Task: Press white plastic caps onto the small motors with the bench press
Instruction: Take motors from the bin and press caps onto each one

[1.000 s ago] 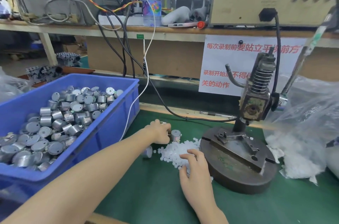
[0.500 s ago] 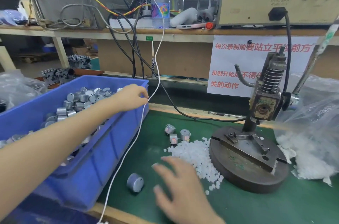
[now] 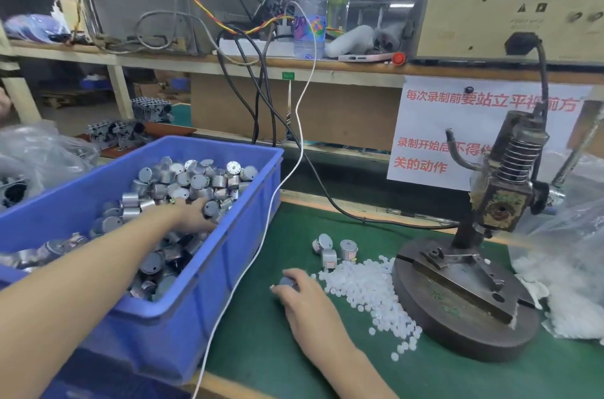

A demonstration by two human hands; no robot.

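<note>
My left hand [image 3: 192, 214] reaches into the blue bin [image 3: 248, 235] and its fingers are buried among the silver motors [image 3: 183, 183]; what it grips is hidden. My right hand [image 3: 302, 295] lies on the green mat and its fingers curl round a single grey motor [image 3: 287, 281]. Three more motors [image 3: 333, 250] stand on the mat beside a heap of white plastic caps [image 3: 369, 287]. The bench press [image 3: 483, 235] stands to the right on its round iron base [image 3: 457, 310], with no hand on it.
A white cable [image 3: 277, 192] hangs from the shelf across the bin's right rim to the table's front edge. A clear bag of white caps [image 3: 568, 284] lies right of the press. Black cables, a water bottle [image 3: 310, 6] and a beige box [image 3: 510, 26] sit on the shelf behind.
My left hand left the motors on the mat, swung over the bin rim and went down into the motors. My right hand moved left from the caps and closed round the loose grey motor.
</note>
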